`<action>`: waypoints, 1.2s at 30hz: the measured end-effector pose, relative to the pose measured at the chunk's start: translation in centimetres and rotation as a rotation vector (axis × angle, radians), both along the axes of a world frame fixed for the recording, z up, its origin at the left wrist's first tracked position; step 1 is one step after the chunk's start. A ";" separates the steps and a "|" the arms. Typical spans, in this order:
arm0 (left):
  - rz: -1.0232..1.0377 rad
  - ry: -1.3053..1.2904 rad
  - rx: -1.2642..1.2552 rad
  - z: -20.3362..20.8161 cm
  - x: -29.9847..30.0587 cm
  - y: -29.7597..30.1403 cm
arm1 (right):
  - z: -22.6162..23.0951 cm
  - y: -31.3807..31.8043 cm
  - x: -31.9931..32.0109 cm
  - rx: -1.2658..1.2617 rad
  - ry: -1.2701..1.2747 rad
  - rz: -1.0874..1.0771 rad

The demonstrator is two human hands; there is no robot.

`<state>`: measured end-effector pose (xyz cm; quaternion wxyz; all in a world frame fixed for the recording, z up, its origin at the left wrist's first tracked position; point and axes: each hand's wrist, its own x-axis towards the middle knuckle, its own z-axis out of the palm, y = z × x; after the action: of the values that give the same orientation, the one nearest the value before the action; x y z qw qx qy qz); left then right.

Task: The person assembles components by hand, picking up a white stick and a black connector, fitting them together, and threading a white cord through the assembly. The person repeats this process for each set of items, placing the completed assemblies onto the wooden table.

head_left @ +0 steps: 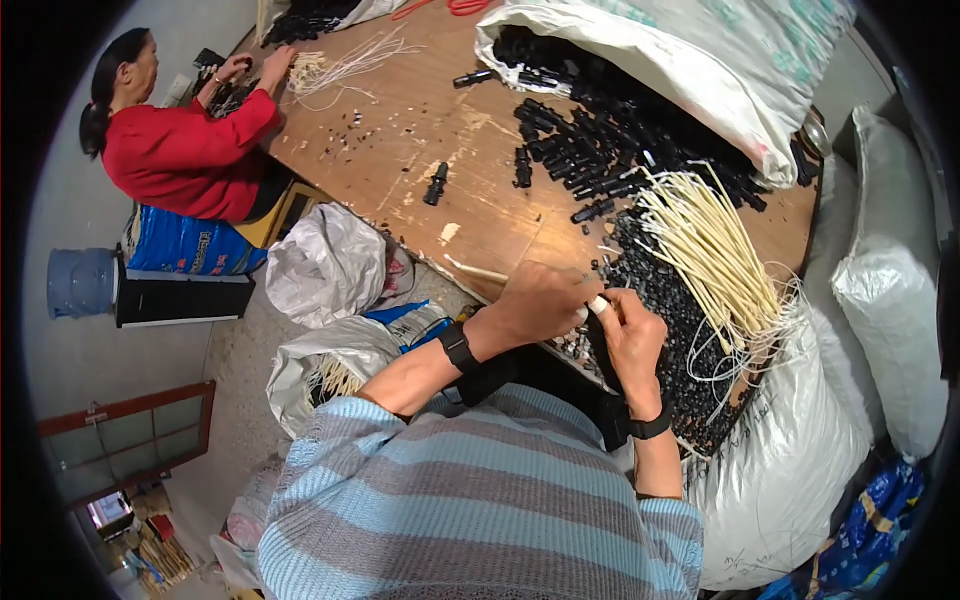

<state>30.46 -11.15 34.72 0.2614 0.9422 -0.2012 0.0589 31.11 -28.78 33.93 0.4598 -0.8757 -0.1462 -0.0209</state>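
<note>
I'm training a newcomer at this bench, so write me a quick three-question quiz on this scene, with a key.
1. True or false: a single cream stick juts out from the person's left hand.
2. Which is nearest to the bundle of cream sticks? A: the left hand. B: the right hand. C: the co-worker.
3. Fill the gap: black parts lie heaped at the open mouth of a white ____.

Key: 1 true; 2 B; 3 sack.
</note>
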 end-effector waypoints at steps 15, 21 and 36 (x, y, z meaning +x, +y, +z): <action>1.002 -0.054 0.066 -5.1 2.8 22.1 | 2.3 2.5 -2.8 -0.022 0.071 0.649; 0.573 -0.162 -0.031 -1.6 4.3 16.5 | 1.3 -2.4 0.8 -0.043 0.228 0.127; 0.392 -0.103 0.110 -1.5 3.2 16.8 | 0.8 -9.0 3.7 -0.254 -0.047 -0.236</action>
<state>33.69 5.67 33.19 0.1827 0.9719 -0.0302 0.1455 34.77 -37.75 34.76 0.3363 -0.9370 -0.0548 -0.0765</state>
